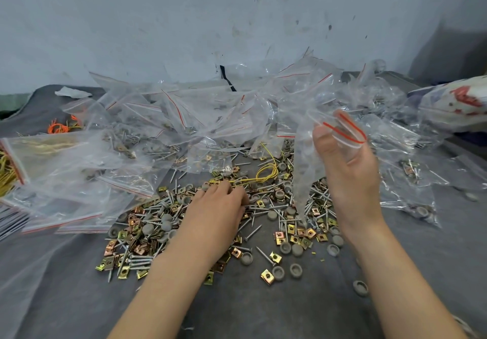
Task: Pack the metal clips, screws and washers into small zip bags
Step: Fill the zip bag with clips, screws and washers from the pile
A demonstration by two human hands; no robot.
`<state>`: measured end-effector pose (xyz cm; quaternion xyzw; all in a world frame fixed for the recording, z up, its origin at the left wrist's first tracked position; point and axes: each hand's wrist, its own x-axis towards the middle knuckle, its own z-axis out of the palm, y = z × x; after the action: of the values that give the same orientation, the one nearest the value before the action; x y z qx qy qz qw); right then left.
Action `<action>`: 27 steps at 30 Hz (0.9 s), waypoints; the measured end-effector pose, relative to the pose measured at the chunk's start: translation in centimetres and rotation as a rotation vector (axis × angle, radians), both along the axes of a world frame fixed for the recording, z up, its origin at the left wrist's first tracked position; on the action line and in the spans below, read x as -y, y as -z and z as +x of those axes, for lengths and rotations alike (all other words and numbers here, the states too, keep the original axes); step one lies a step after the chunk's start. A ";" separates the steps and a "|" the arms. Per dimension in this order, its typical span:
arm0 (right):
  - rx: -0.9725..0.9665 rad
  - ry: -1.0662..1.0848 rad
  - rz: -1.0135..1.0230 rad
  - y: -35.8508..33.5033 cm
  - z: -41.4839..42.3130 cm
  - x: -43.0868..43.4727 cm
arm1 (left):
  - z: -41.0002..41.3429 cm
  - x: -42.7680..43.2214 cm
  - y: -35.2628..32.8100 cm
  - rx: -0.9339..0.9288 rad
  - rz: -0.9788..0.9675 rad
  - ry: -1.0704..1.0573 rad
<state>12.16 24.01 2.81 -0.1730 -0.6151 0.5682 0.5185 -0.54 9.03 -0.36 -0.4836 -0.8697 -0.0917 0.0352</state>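
A loose heap of screws, brass-coloured metal clips (267,276) and grey round washers (295,270) covers the middle of the grey cloth (263,312). My left hand (218,209) lies palm down on the heap, its fingers curled into the parts; what they hold is hidden. Raised above the heap's right side, my right hand (347,164) pinches the red-striped mouth of a small clear zip bag (308,159), which hangs down with its bottom corner near the screws.
A big pile of clear zip bags (184,117), several with parts inside, fills the back and left. A yellow wire loop (266,172) lies on the heap. Orange bands (56,128) sit at far left, a printed bag (458,106) at far right. The wall stands close behind.
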 end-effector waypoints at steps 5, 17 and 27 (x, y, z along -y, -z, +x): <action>0.025 -0.014 0.044 -0.1 0.2 0.4 | 0.1 0.1 0.0 -0.001 0.007 0.006; 0.248 0.024 0.356 0.8 -0.2 1.1 | -0.4 1.2 -0.9 0.274 0.274 -0.068; 0.396 0.046 0.547 1.6 -0.5 1.6 | -1.1 1.4 -2.8 1.066 0.803 -0.258</action>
<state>11.62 22.39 1.19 -0.1483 -0.8295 0.3258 0.4287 -1.64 7.67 2.46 -0.2142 -0.7174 -0.6284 -0.2109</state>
